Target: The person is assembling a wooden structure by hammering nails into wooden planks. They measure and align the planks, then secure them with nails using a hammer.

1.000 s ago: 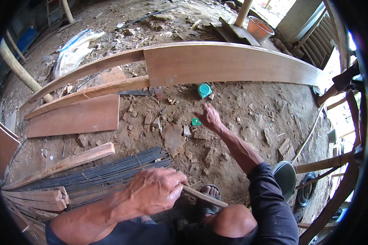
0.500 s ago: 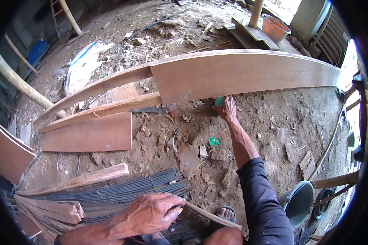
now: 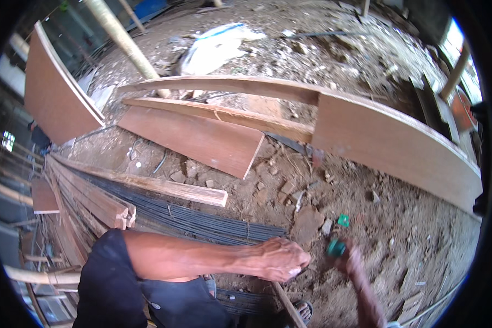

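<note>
Now the right hand (image 3: 349, 257) has come back from the long curved board (image 3: 399, 142), where it reached half a second ago, fingers clenched round a small green object (image 3: 336, 249). A second green piece (image 3: 343, 220) lies on the dirt floor (image 3: 399, 229) just beyond. Left hand (image 3: 279, 259) is fisted on a thin wooden stick (image 3: 287, 306), above the bundle of steel rods (image 3: 202, 218). Pickup looks done.
</note>
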Demonstrator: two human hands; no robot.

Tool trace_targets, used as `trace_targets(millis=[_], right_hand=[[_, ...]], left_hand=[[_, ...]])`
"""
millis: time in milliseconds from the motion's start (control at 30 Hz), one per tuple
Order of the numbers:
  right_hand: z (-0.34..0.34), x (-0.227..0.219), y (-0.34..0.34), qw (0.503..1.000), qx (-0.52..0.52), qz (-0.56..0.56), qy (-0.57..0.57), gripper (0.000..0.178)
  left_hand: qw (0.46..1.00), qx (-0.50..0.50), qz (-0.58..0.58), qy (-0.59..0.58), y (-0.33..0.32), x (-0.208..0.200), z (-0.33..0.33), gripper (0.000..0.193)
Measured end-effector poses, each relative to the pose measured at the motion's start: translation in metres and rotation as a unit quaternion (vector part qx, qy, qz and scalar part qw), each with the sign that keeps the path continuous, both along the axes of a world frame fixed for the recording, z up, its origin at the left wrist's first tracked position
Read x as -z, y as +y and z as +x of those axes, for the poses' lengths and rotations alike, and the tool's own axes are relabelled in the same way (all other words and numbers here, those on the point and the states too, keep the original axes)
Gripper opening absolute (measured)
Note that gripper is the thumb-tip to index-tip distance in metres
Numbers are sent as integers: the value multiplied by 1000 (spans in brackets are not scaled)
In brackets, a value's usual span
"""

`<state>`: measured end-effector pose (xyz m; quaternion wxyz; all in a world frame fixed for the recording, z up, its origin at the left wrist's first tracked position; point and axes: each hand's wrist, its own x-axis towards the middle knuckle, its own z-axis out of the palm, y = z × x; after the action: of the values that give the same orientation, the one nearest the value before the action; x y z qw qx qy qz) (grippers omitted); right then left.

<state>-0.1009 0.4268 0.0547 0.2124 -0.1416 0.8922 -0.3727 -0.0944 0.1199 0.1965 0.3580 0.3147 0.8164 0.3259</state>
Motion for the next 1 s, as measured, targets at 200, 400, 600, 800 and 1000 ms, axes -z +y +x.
trace_targets(millis=[200, 400, 600, 800, 1000], right_hand=[[90, 0, -55, 982, -124, 132, 54, 71], [26, -22, -35, 948, -171, 251, 91, 70], [-186, -104, -5, 878, -86, 274, 382, 75], [-317, -140, -8, 821, -10, 239, 518, 84], [-371, -136, 7, 899, 50, 224, 372, 85]], left_hand=[[999, 0, 50, -2, -6, 1, -14, 15], [972, -159, 172, -21, -68, 56, -50, 27], [869, -488, -56, -61, -196, 200, -96, 28], [713, -681, 49, -159, -210, 242, -127, 52], [584, -714, 268, -277, -117, 273, -209, 61]])
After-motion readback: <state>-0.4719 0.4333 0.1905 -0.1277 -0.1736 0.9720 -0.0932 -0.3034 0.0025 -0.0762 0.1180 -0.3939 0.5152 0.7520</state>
